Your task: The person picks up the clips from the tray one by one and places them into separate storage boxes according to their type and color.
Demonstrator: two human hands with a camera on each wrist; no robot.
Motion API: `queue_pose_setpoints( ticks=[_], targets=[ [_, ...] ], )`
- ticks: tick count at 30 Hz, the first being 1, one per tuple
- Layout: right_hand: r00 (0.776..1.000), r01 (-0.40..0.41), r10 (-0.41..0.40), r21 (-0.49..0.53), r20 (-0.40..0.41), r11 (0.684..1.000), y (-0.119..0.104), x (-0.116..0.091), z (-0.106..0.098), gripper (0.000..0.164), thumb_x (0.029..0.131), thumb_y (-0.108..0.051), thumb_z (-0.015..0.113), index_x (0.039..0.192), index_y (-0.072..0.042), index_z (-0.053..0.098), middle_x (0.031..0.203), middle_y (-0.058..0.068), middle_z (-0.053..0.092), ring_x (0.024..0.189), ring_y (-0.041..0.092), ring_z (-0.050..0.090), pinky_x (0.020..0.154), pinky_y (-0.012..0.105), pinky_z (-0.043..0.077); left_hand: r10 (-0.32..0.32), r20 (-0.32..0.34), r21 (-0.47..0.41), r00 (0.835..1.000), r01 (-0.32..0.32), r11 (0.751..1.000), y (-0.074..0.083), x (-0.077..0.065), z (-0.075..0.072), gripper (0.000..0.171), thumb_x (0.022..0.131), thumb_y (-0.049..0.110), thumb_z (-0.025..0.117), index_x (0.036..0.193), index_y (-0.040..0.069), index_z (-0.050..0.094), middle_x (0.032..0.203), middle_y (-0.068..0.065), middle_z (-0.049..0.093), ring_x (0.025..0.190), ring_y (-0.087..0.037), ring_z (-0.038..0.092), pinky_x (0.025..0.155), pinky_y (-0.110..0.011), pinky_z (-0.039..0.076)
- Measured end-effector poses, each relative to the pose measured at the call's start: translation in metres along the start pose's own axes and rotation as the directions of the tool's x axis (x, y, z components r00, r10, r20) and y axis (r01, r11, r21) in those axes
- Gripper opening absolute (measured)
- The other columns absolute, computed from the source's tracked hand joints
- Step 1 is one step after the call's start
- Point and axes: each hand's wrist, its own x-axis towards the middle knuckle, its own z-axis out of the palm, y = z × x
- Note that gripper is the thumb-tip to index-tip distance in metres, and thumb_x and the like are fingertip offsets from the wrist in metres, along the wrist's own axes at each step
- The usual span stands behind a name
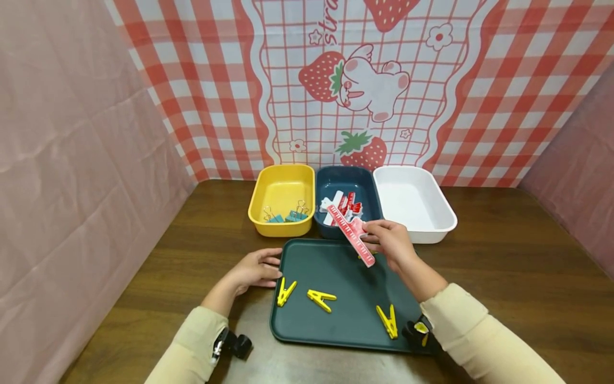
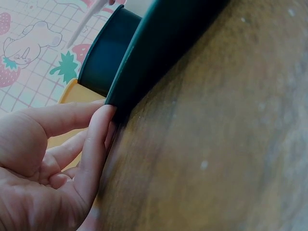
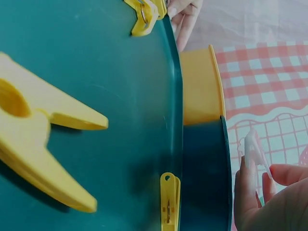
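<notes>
My right hand (image 1: 389, 244) pinches a pink and white long-jawed bag clip (image 1: 352, 234) between thumb and fingers, above the far edge of the dark green tray (image 1: 345, 333). Beyond it, the navy tub (image 1: 373, 197) holds several red and white clips (image 1: 339, 201). In the right wrist view the held clip (image 3: 256, 151) appears edge-on. At the tray's left side, my left hand (image 1: 254, 271) has its fingertips right at the rim, also seen in the left wrist view. Yellow clothespins (image 1: 322, 300) lie spread on the tray, one (image 1: 286, 292) beside the left fingertips.
Left of the navy tub stands a yellow tub (image 1: 283, 184) with teal binder clips (image 1: 296, 216); to its right is a white tub (image 1: 412, 197). A checked strawberry cloth (image 1: 211, 96) hangs behind them. Brown wooden table (image 1: 508, 256) extends on both sides of the tray.
</notes>
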Motion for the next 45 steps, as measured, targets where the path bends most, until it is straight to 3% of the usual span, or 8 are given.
queue_pose_setpoints(
  ticks=[11, 22, 27, 32, 39, 45],
  targets=[
    [0.998, -0.006, 0.007, 0.026, -0.067, 1.0, -0.008, 0.017, 0.002, 0.027, 0.09, -0.007, 0.057, 0.11, 0.012, 0.055, 0.078, 0.004, 0.062, 0.065, 0.009, 0.065, 0.062, 0.024, 0.056, 0.0, 0.006, -0.001, 1.0, 0.0, 1.0, 0.0, 0.001, 0.002, 0.061, 0.083, -0.01, 0.061, 0.139, 0.001, 0.04, 0.118, -0.021, 0.048, 0.082, -0.02, 0.062, 0.07, -0.035, 0.057],
    [0.988, -0.056, 0.066, 0.075, -0.139, 0.996, -0.015, 0.038, 0.005, 0.036, 0.09, -0.009, 0.06, 0.12, 0.01, 0.053, 0.099, 0.015, 0.058, 0.071, 0.012, 0.065, 0.068, 0.025, 0.055, 0.012, 0.014, -0.004, 1.0, -0.011, 1.0, -0.004, 0.0, -0.001, 0.062, 0.082, -0.009, 0.061, 0.139, 0.0, 0.039, 0.119, -0.021, 0.048, 0.081, -0.019, 0.061, 0.07, -0.036, 0.057],
    [0.983, -0.079, 0.082, 0.029, -0.163, 0.996, -0.02, 0.045, 0.007, 0.039, 0.091, -0.014, 0.06, 0.123, 0.007, 0.054, 0.11, 0.018, 0.056, 0.077, 0.012, 0.065, 0.074, 0.025, 0.054, 0.009, 0.01, -0.002, 1.0, -0.009, 1.0, -0.002, 0.0, -0.001, 0.061, 0.082, -0.009, 0.061, 0.139, 0.0, 0.039, 0.118, -0.021, 0.048, 0.081, -0.02, 0.061, 0.07, -0.036, 0.057],
    [0.977, -0.078, 0.076, -0.003, -0.199, 0.997, -0.024, 0.056, 0.011, 0.041, 0.091, -0.016, 0.061, 0.124, 0.006, 0.054, 0.113, 0.019, 0.057, 0.078, 0.012, 0.065, 0.077, 0.027, 0.052, 0.004, 0.001, 0.0, 1.0, -0.004, 1.0, -0.001, 0.0, -0.002, 0.061, 0.082, -0.009, 0.061, 0.139, 0.001, 0.04, 0.118, -0.021, 0.048, 0.081, -0.02, 0.061, 0.069, -0.036, 0.057],
    [0.965, -0.085, 0.089, 0.025, -0.246, 0.996, -0.025, 0.066, 0.019, 0.037, 0.09, -0.014, 0.062, 0.121, 0.005, 0.057, 0.118, 0.021, 0.056, 0.096, 0.023, 0.063, 0.089, 0.036, 0.048, 0.002, 0.009, -0.013, 1.0, -0.002, 1.0, -0.003, 0.002, -0.003, 0.062, 0.082, -0.009, 0.061, 0.139, 0.001, 0.039, 0.118, -0.021, 0.048, 0.081, -0.02, 0.061, 0.07, -0.035, 0.057],
    [0.958, -0.087, 0.102, 0.066, -0.268, 0.994, -0.023, 0.07, 0.029, 0.035, 0.089, -0.013, 0.062, 0.119, 0.004, 0.059, 0.112, 0.017, 0.058, 0.092, 0.022, 0.064, 0.086, 0.034, 0.051, 0.002, 0.003, -0.014, 1.0, -0.002, 1.0, -0.003, 0.003, -0.003, 0.061, 0.082, -0.01, 0.061, 0.139, 0.001, 0.04, 0.119, -0.021, 0.048, 0.082, -0.02, 0.061, 0.07, -0.036, 0.057]
  ],
)
